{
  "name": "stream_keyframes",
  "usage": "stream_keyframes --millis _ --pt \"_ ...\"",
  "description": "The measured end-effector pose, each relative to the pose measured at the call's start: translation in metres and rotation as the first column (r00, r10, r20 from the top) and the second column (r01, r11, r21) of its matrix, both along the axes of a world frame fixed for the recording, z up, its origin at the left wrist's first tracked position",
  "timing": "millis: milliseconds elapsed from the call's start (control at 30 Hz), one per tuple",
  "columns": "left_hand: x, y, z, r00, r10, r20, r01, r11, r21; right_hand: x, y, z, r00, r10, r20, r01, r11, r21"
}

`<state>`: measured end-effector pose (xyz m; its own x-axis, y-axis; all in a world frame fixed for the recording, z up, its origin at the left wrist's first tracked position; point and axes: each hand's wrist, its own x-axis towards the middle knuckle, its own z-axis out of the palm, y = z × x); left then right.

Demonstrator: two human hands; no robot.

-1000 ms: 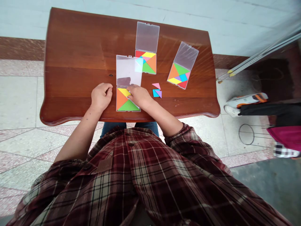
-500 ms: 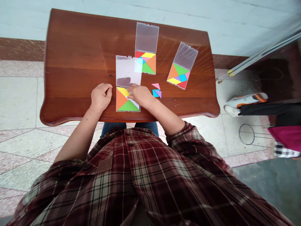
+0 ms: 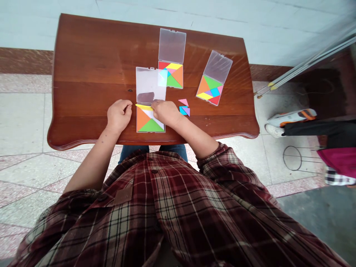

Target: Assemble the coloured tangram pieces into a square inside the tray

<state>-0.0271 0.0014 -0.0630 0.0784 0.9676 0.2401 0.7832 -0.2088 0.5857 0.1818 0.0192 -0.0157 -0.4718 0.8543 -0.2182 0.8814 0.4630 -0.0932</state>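
Note:
My right hand [image 3: 166,111] is over the upper right of the nearest open tangram case [image 3: 137,122], fingers pinched at the end of a yellow tangram piece [image 3: 143,107]. That piece shows as a narrow strip along the tray's hinge side; its right end is hidden by my fingers. An orange triangle [image 3: 141,118] and a green triangle [image 3: 151,126] lie in the tray, with pale bare tray showing beside them. My left hand [image 3: 119,114] rests curled on the table, left of the case, with nothing visible in it. Right of my right hand lie a pink triangle [image 3: 183,102], a blue square [image 3: 182,110] and a purple triangle [image 3: 186,111] overlapping the square.
Two more open tangram cases with coloured pieces inside lie on the wooden table [image 3: 91,81]: one behind [image 3: 172,46], partly under the near case's clear lid [image 3: 144,83], another to the right [image 3: 218,66]. A person's leg [image 3: 306,129] shows beyond the table's right end.
The yellow piece has shifted toward the hinge side and looks narrower, baring more of the tray. My right fingers have drawn together on its end. My left hand stays put.

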Motion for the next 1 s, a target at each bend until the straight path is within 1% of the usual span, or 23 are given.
stream_keyframes --millis 67,167,233,300,400,467,567,633,733,900,1000 --pt "0.0 0.0 -0.001 1.0 0.002 0.002 -0.002 1.0 -0.001 0.004 0.003 0.005 0.998 -0.053 -0.043 0.053 0.998 -0.019" --pt "0.0 0.001 0.0 1.0 0.004 0.015 -0.004 1.0 -0.003 0.014 0.008 0.018 0.986 -0.131 -0.107 0.124 0.99 -0.071" --pt "0.0 0.001 0.001 1.0 0.002 0.02 -0.002 1.0 -0.009 0.021 0.012 0.026 0.976 -0.162 -0.146 0.147 0.983 -0.11" --pt "0.0 0.001 0.001 1.0 0.003 0.018 -0.002 1.0 -0.024 0.026 0.016 0.03 0.97 -0.175 -0.169 0.15 0.977 -0.152" --pt "0.0 0.002 0.001 1.0 0.008 0.011 -0.008 0.999 -0.034 0.027 0.021 0.028 0.977 -0.145 -0.155 0.104 0.964 -0.244" --pt "0.0 0.002 0.001 1.0 0.01 0.009 -0.009 1.0 -0.03 0.024 0.024 0.025 0.988 -0.104 -0.112 0.065 0.95 -0.306" --pt "0.0 0.001 0.002 1.0 0.009 0.01 -0.009 1.0 -0.027 0.016 0.028 0.025 0.997 -0.078 -0.026 0.064 0.93 -0.361" --pt "0.0 0.001 0.002 1.0 0.005 0.014 -0.005 1.0 -0.03 0.012 0.03 0.029 0.997 -0.076 0.002 0.071 0.922 -0.38" --pt "0.0 0.0 0.002 1.0 0.001 0.016 -0.001 1.0 -0.024 0.007 0.037 0.032 0.999 -0.036 0.017 0.04 0.914 -0.404" --pt "0.0 0.0 0.001 1.0 -0.001 0.01 0.001 1.0 0.004 0.0 0.05 0.026 0.998 0.066 0.019 -0.05 0.893 -0.447" --pt "0.0 0.0 0.001 1.0 -0.001 0.015 0.001 1.0 -0.003 -0.003 0.054 0.024 0.999 0.041 0.029 -0.025 0.901 -0.433"
